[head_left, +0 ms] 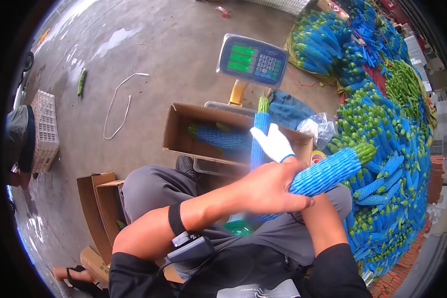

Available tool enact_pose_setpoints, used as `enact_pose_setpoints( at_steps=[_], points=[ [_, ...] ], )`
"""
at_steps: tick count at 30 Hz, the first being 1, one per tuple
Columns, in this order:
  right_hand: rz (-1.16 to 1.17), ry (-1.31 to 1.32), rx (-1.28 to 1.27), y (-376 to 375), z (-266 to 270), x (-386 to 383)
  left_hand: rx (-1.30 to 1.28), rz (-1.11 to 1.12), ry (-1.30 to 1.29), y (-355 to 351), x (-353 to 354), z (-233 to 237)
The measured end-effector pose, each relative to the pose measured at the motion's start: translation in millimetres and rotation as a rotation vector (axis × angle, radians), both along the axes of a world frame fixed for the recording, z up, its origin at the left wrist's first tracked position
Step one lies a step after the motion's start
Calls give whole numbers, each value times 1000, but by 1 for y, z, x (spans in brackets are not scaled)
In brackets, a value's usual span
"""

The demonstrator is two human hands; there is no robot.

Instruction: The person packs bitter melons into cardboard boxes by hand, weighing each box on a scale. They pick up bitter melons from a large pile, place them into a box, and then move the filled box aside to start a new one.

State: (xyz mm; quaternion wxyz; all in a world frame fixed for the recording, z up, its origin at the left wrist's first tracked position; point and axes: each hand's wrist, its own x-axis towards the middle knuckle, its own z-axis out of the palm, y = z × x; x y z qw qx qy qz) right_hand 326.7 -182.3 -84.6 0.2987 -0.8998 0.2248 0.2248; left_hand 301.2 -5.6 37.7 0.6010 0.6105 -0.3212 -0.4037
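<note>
My bare left hand (270,188) reaches across my right forearm, its fingers wrapped round a bitter gourd in a blue foam net (328,174). The gourd's green tip points to the upper right. A white glove covers my right hand (274,143), which grips a second netted gourd (261,124) with its green end up, over a cardboard box (176,131). Inside that box lies another blue-netted gourd (223,138). The left hand hides part of the first gourd's lower end.
A scale display (252,58) with green digits stands behind the box. Netted gourds (382,174) are heaped at right. Open cardboard boxes (92,208), a white crate (45,131) and another person's arm (74,274) are at left. A plastic bag (323,129) lies beside the box.
</note>
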Motion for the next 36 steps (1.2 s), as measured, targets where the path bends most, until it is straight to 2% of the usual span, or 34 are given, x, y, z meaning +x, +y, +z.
enact_pose_setpoints(
  at_steps=[1, 3, 5, 8, 13, 16, 20, 23, 24, 26, 28, 29, 30, 31, 32, 34, 35, 36],
  points=[
    [-39, 35, 20, 3, 19, 1, -2, 3, 3, 0, 0, 1],
    [-88, -111, -37, -13, 10, -5, -16, -42, 52, -2, 1, 7],
    [-123, -153, 16, -24, 10, -11, -39, -25, 55, -3, 0, 10],
    [-171, -170, 26, -30, 14, -23, -18, -116, 52, -6, 3, 13],
    [-199, -226, 165, -51, -7, -43, -47, -138, 8, -16, 2, 9],
    [-200, -254, 211, -54, -7, -50, -35, -144, 20, -18, 2, 11],
    [-256, -237, 227, -35, 20, -45, -27, -159, 46, -19, 3, 11],
    [-260, -251, 313, -31, 13, -47, -31, -152, 54, -19, 4, 11],
    [-262, -256, 341, -30, 10, -47, -42, -124, 56, -20, 3, 11],
    [-187, -51, 116, -20, 2, -42, -53, -98, 56, -20, 1, 6],
    [-183, -73, 112, -9, 5, -54, -68, -11, 77, -23, -3, -2],
    [-168, -104, 133, -5, 1, -56, 7, 7, 124, -21, 1, 5],
    [-159, -151, 163, -5, -2, -59, 52, 32, 392, -15, 3, 18],
    [-154, -208, 195, -8, -6, -62, -33, 91, 215, -21, 3, -11],
    [-143, -263, 236, -8, -4, -62, 39, 174, 326, -20, 5, -5],
    [-153, -402, 412, -11, 9, -67, 123, 382, 339, -14, 10, -17],
    [-188, -476, 550, -9, 23, -71, 108, 454, 364, -10, 14, -26],
    [-212, -551, 659, -7, 37, -74, 23, 513, 420, -13, 12, -12]
  ],
)
